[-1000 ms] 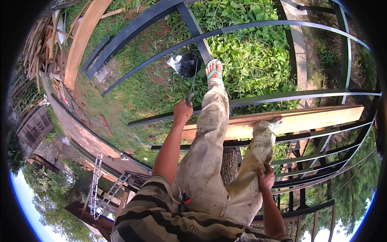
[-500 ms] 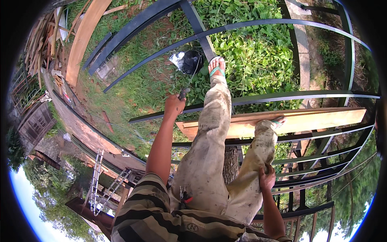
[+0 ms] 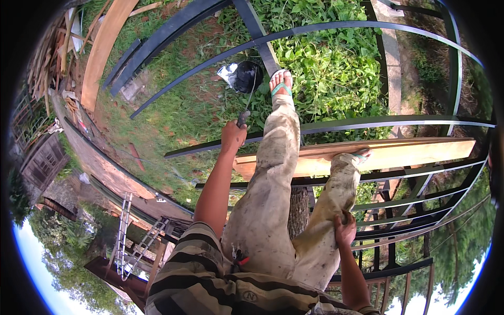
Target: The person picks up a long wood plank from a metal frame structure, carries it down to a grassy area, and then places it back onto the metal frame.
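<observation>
My left hand (image 3: 233, 137) is closed around the dark handle (image 3: 243, 119) of a tool with a thin rod that points away from me. I cannot make out its exact kind. Just beyond the rod lies a round black object (image 3: 248, 77) with a white and silvery thing (image 3: 228, 75) beside it. My right hand (image 3: 345, 230) grips the stained pale trouser leg (image 3: 331, 210) near the knee. My left foot (image 3: 281, 83) in a green flip-flop stands on a dark metal beam (image 3: 268, 55). The right foot (image 3: 362, 154) rests on a wooden plank (image 3: 415, 156).
Long dark metal bars (image 3: 325, 26) cross over grass and leafy plants (image 3: 331, 68). Several more bars (image 3: 425, 184) run at the right. A tree trunk (image 3: 299, 210) rises between my legs. At the left are a wide board (image 3: 102, 55), a wood pile (image 3: 50, 58) and a ladder (image 3: 123, 231).
My left hand has shifted slightly right. The tool has swung from tilting right to pointing away from me, and its thin rod now shows. My right hand stays on the trouser leg.
</observation>
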`<state>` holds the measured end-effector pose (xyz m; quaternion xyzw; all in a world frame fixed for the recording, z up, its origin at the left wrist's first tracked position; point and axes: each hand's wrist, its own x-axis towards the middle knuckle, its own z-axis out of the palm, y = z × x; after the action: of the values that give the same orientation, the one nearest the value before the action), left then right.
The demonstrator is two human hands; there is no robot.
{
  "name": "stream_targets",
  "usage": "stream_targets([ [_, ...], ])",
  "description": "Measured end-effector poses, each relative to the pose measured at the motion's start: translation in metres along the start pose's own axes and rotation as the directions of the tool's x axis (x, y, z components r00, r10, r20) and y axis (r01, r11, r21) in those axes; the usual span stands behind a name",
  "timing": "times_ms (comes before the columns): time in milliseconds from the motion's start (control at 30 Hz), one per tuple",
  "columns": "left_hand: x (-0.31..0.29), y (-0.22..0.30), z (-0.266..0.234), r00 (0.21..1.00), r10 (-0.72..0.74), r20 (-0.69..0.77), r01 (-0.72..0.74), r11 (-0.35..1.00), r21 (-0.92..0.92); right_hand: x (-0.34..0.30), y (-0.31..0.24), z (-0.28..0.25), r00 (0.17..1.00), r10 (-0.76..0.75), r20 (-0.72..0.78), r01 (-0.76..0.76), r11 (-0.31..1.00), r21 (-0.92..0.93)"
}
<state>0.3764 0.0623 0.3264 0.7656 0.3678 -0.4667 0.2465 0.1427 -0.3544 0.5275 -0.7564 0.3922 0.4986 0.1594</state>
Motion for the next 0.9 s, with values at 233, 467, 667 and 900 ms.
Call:
stream_targets([
  [233,0.057,-0.011,0.009,0.997,0.068,-0.041,-0.063,0.992,0.11,-0.003,-0.012,-0.005,1.0,-0.003,0.02,0.002,0.999,0.032],
  [467,-0.007,0.01,-0.016,1.0,0.023,-0.003,-0.023,1.0,0.011,-0.007,-0.008,0.006,0.997,0.073,0.019,-0.074,0.996,0.047],
  [667,0.011,0.023,-0.014,1.0,-0.007,0.018,0.005,0.996,0.086,-0.008,-0.008,0.012,0.998,0.066,0.011,-0.066,0.996,0.054],
  [900,-0.01,0.024,-0.037,0.998,-0.021,0.052,0.016,0.996,0.09,-0.013,-0.01,0.023,0.998,0.063,-0.011,-0.062,0.996,0.067],
])
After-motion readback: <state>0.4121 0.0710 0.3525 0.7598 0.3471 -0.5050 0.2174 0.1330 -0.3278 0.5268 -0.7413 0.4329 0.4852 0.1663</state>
